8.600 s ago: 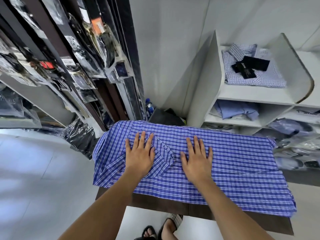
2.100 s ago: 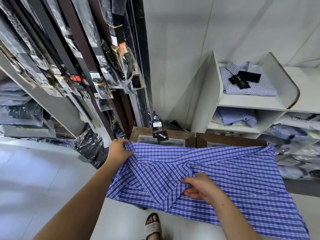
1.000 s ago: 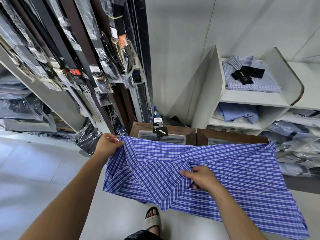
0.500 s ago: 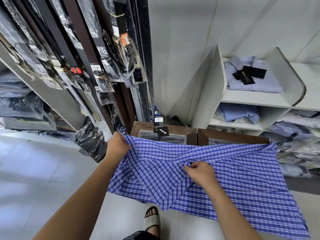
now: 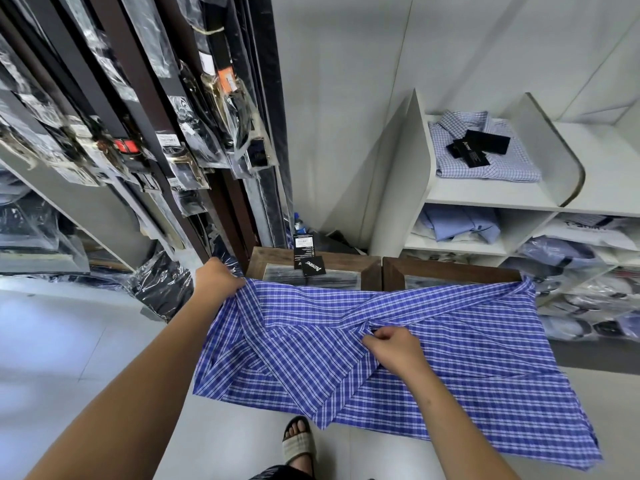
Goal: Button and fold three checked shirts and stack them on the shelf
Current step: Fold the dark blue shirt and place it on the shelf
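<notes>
The blue checked shirt is the largest thing here and serves as the landmark: it lies spread across a dark wooden tabletop, with its near edge and a pointed fold hanging off the front toward the floor. Its fabric is bunched into diagonal folds that meet near the middle.

Behind the shirt and to its right stands a white shelf. On the top level lies a folded pale checked shirt with black tags resting on it. On the level below sits a folded light blue shirt, and further right are packaged garments in plastic.

Behind the shirt to its left rises a rack of belts in clear sleeves, hung against dark brown uprights.

At the shirt's far left corner, the left hand is closed on the cloth's edge, gripping it and pulling it slightly up. Near the shirt's centre, the right hand is curled with fingers pressed together, pinching a gathered fold where the creases converge.

Just behind the shirt's far edge, hang tags rest on the bare tabletop.

Below the hanging front edge, a foot in a grey sandal stands on the pale floor.
</notes>
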